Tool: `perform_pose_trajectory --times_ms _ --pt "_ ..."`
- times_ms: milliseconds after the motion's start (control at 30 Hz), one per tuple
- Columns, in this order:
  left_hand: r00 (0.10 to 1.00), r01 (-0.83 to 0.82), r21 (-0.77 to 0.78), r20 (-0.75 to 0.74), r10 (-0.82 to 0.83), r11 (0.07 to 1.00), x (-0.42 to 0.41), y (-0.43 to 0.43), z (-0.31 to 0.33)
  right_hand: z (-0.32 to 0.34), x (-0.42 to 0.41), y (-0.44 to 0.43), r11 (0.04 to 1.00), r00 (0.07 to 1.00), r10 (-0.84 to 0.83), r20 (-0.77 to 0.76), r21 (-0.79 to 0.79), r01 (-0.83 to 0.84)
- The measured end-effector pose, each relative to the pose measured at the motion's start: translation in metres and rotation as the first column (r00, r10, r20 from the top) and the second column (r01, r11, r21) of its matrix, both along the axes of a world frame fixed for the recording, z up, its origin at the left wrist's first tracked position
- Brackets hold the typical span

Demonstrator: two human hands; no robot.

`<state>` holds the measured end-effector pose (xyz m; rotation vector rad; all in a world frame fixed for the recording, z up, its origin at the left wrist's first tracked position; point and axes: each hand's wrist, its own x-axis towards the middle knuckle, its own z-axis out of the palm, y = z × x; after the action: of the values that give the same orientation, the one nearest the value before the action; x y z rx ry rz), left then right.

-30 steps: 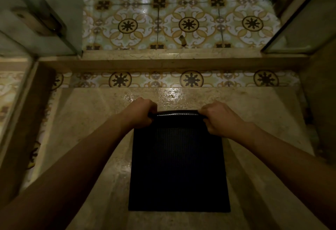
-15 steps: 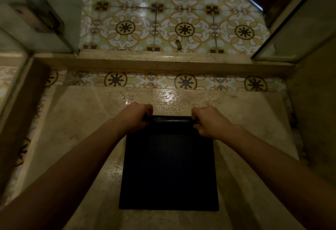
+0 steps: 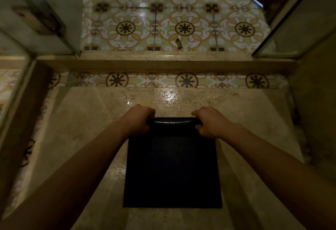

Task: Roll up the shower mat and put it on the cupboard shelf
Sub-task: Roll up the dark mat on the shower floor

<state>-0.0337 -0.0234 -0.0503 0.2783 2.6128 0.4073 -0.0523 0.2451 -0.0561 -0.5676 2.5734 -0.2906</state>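
We've got the left hand (image 3: pixel 137 120) and right hand (image 3: pixel 211 122), each grip closed on an end of the shower mat (image 3: pixel 172 166) roll, keeping it tight; flat mat lies below.

Shower mat (image 3: pixel 172 168): the rolled far edge is now thicker, and the flat part is shorter than one second ago.
Left hand (image 3: pixel 137 120), right hand (image 3: pixel 211 123): now closer to the person.
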Motion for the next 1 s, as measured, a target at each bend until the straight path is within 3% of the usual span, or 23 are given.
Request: perform_pose_trajectory --times_ms 233,433,633,833,1000 --pt "0.998 -0.015 0.015 -0.058 0.016 1.000 0.008 0.001 -0.004 -0.005 0.000 0.008 1.000 1.000 0.024 0.008 0.000 -0.024" --pt "0.996 0.037 0.005 0.079 -0.038 0.999 0.004 -0.004 0.003 -0.006 0.005 0.005 0.995 0.997 0.082 0.015 0.046 -0.083" --pt "0.994 0.110 -0.074 -0.016 -0.112 0.991 0.010 0.005 0.003 -0.004 0.022 0.010 0.995 0.996 0.089 -0.008 -0.044 -0.089" --pt "0.985 0.140 -0.094 0.115 -0.129 0.986 0.003 0.003 0.005 0.000 0.013 0.011 0.991 0.988 0.131 0.081 0.024 -0.133" --pt "0.981 0.190 -0.075 -0.019 -0.192 0.979 0.020 0.003 0.006 -0.005 0.025 0.013 0.993 0.993 0.119 0.026 -0.020 -0.119"
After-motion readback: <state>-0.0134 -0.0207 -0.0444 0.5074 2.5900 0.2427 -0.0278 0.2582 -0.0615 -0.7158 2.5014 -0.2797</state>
